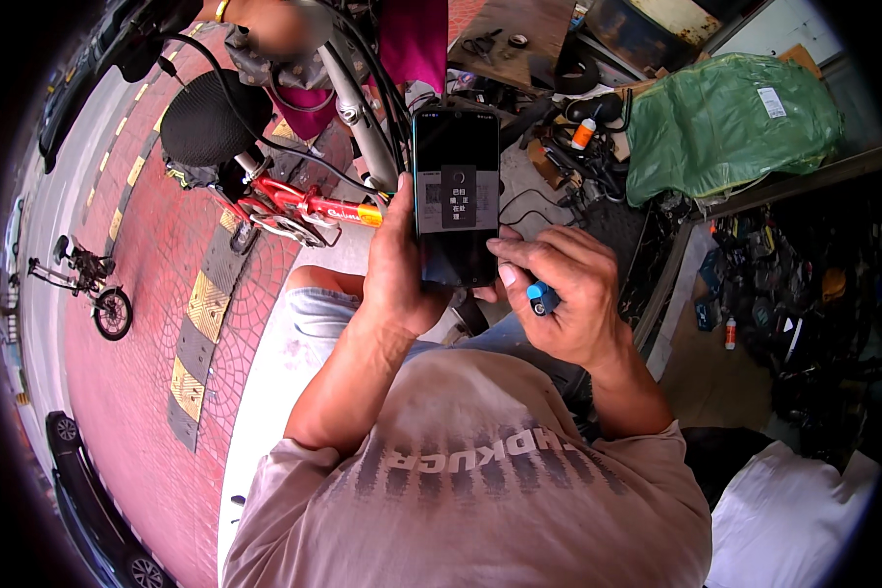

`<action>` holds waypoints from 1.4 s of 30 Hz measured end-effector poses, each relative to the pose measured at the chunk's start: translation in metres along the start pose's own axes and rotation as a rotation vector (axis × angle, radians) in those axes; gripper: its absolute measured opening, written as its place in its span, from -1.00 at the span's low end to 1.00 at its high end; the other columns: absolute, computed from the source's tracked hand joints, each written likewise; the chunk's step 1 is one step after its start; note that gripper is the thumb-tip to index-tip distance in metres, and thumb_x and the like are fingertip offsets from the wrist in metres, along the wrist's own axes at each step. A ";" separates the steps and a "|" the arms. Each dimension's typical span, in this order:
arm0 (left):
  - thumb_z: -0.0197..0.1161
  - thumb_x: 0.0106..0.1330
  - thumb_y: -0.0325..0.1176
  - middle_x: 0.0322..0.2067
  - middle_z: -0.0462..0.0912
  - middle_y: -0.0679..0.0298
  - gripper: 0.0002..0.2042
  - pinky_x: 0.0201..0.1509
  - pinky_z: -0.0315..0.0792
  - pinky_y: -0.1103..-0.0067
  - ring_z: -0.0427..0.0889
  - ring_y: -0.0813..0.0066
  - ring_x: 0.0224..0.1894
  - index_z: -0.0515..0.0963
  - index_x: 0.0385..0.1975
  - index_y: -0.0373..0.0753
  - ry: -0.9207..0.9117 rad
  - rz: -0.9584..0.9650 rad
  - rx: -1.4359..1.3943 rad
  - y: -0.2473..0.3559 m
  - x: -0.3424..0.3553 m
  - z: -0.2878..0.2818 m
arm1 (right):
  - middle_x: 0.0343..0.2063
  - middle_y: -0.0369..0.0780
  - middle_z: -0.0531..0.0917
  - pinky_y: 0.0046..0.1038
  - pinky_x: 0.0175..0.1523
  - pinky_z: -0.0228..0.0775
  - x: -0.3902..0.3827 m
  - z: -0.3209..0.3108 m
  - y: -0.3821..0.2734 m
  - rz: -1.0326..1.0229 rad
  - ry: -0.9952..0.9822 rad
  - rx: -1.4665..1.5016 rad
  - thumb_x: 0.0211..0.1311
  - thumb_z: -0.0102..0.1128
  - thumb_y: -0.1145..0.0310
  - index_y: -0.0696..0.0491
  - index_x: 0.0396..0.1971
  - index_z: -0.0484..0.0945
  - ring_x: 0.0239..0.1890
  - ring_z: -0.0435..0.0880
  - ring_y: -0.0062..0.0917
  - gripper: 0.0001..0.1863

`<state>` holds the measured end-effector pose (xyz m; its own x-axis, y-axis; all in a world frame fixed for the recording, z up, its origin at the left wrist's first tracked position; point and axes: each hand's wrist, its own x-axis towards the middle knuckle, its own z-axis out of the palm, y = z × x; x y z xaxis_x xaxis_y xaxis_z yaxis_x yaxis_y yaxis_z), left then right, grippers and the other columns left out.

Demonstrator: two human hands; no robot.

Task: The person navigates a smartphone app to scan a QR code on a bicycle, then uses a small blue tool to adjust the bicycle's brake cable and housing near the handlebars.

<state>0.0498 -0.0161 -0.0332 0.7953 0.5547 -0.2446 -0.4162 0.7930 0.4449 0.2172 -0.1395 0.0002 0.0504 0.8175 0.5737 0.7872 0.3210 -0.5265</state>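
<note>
Upright in front of my chest is a smartphone [458,142], its screen mostly dark with a grey pop-up in the middle. My left hand [395,269] is wrapped round its left side and lower edge. Beside its lower right corner, my right hand [573,279] is curled, with the index finger reaching to the phone's edge; whether it touches the screen I cannot tell. Tucked in that hand's fingers is a short blue cylinder [542,297] with a dark round end; the rest of it is hidden.
Just beyond my left hand stands a red bicycle [314,208] with a black saddle [211,118]; a person's arm [255,24] shows behind it. A green plastic cover [730,127] lies at the far right. Tools and parts [813,323] clutter the right side.
</note>
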 end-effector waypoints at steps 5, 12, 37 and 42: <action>-0.24 0.71 0.39 0.05 0.79 0.07 -0.25 -0.29 0.75 0.18 0.84 0.14 -0.08 0.56 0.35 -0.18 0.070 -0.032 0.039 -0.003 0.002 0.009 | -0.36 -0.16 0.81 -0.20 -0.24 0.56 0.000 -0.004 0.001 0.036 0.032 0.008 0.28 0.47 0.45 0.09 -0.14 0.82 -0.37 0.78 -0.21 -0.82; -0.23 0.70 0.41 -0.02 0.78 0.08 -0.25 -0.35 0.73 0.16 0.83 0.07 -0.12 0.55 0.33 -0.17 0.105 -0.107 -0.038 -0.010 0.009 0.005 | -0.40 -0.17 0.79 -0.21 -0.26 0.54 -0.006 -0.004 0.006 0.074 0.064 0.038 0.29 0.47 0.45 0.10 -0.16 0.82 -0.40 0.76 -0.20 -0.84; -0.23 0.68 0.42 0.06 0.77 0.25 -0.32 -0.33 0.68 0.09 0.81 0.12 -0.05 0.55 0.34 0.02 0.065 -0.129 0.027 -0.021 0.004 -0.020 | -0.45 -0.18 0.73 -0.20 -0.29 0.53 -0.014 0.005 0.015 0.118 0.022 0.053 0.36 0.46 0.37 0.08 -0.16 0.82 -0.41 0.74 -0.22 -0.86; -0.23 0.68 0.42 0.07 0.77 0.23 -0.31 -0.34 0.69 0.09 0.81 0.11 -0.05 0.55 0.35 0.01 0.095 -0.140 0.013 -0.021 0.003 -0.018 | -0.44 -0.17 0.74 -0.20 -0.28 0.54 -0.013 0.006 0.015 0.121 0.012 0.056 0.36 0.46 0.37 0.08 -0.15 0.82 -0.40 0.75 -0.21 -0.84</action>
<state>0.0530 -0.0263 -0.0590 0.7998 0.4607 -0.3848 -0.2982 0.8613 0.4114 0.2248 -0.1426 -0.0187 0.1502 0.8463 0.5111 0.7392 0.2472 -0.6264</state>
